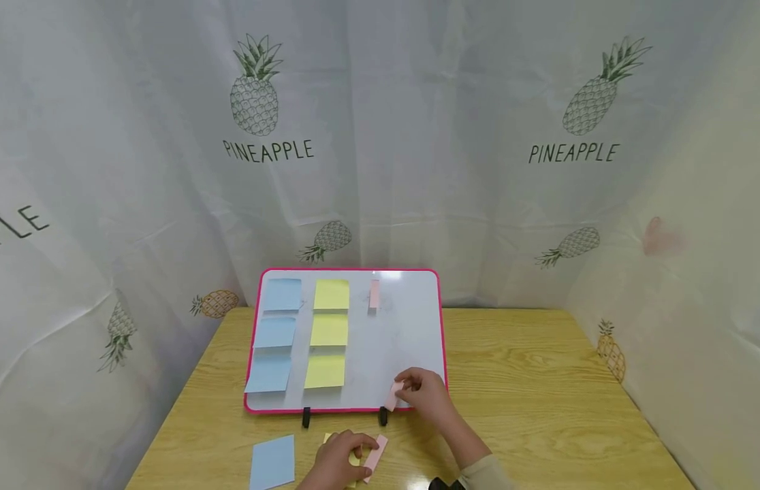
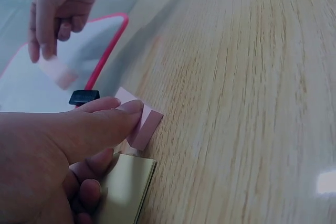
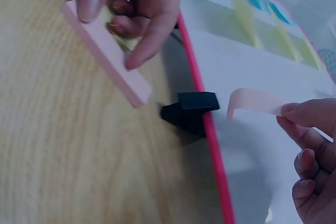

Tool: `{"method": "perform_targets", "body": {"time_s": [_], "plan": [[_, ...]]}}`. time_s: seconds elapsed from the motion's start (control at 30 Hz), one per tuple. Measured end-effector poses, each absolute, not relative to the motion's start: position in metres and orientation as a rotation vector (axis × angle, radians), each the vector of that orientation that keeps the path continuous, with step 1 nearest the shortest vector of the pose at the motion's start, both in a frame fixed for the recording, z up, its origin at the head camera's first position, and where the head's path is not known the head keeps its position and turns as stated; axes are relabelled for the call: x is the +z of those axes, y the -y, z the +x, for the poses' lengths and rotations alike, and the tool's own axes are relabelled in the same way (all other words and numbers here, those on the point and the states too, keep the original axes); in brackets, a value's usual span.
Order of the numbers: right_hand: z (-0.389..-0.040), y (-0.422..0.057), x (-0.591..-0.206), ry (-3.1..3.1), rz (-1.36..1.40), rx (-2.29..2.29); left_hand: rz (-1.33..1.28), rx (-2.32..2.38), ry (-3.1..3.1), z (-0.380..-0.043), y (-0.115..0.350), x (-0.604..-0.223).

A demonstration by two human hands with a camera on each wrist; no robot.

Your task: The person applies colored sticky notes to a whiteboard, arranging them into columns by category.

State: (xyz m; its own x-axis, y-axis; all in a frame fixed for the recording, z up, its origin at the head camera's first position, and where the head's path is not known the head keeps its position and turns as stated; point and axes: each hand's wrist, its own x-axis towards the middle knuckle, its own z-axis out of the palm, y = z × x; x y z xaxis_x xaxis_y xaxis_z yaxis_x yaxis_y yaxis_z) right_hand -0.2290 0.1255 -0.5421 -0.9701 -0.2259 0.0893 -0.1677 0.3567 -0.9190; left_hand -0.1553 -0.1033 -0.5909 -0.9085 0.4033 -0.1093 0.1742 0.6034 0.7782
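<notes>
My left hand (image 1: 340,459) pinches a narrow pink sticky-note pad (image 3: 107,53) between thumb and fingers, just above the table. Beneath that hand lies a yellow sticky-note pad (image 2: 126,184), partly hidden by the fingers. In my right hand (image 1: 425,395), thumb and forefinger pinch a single pink sticky note (image 3: 257,101) by one end; its free end curls down. That note hangs before the lower part of a pink-rimmed whiteboard (image 1: 410,340). On the board are a column of blue notes (image 1: 276,332), a column of yellow notes (image 1: 329,330), and one pink note (image 1: 374,294) near the top.
A blue sticky-note pad (image 1: 272,463) lies on the wooden table (image 1: 527,381), left of my left hand. Black feet (image 1: 383,416) hold the board's lower edge. A curtain printed with pineapples (image 1: 417,136) surrounds the table. A small black object (image 1: 446,484) shows at the bottom edge.
</notes>
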Motion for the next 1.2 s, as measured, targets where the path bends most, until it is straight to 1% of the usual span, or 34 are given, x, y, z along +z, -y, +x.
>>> {"method": "perform_targets", "body": {"time_s": [0.27, 0.47, 0.7, 0.93, 1.1, 1.2], "plan": [[-0.24, -0.124, -0.522, -2.631, -0.427, -1.708, 0.469, 1.123, -2.578, -0.159, 0.105, -0.594], [-0.25, -0.12, -0.507, -2.669, -0.376, -1.693, 0.444, 1.213, -2.526, -0.163, 0.103, -0.584], [-0.258, -0.114, -0.493, -2.688, -0.359, -1.768, 0.542, 1.228, -2.58, -0.173, 0.103, -0.551], [-0.263, -0.104, -0.49, -2.698, -0.314, -1.993, 0.714, 1.17, -2.819, -0.193, 0.108, -0.51], [-0.27, -0.095, -0.497, -2.546, -0.2, -2.204, 0.724, 1.103, -2.962, -0.214, 0.114, -0.485], [-0.274, -0.088, -0.499, -2.543, -0.201, -2.267, 0.707, 1.095, -3.02, -0.227, 0.116, -0.474]]}}
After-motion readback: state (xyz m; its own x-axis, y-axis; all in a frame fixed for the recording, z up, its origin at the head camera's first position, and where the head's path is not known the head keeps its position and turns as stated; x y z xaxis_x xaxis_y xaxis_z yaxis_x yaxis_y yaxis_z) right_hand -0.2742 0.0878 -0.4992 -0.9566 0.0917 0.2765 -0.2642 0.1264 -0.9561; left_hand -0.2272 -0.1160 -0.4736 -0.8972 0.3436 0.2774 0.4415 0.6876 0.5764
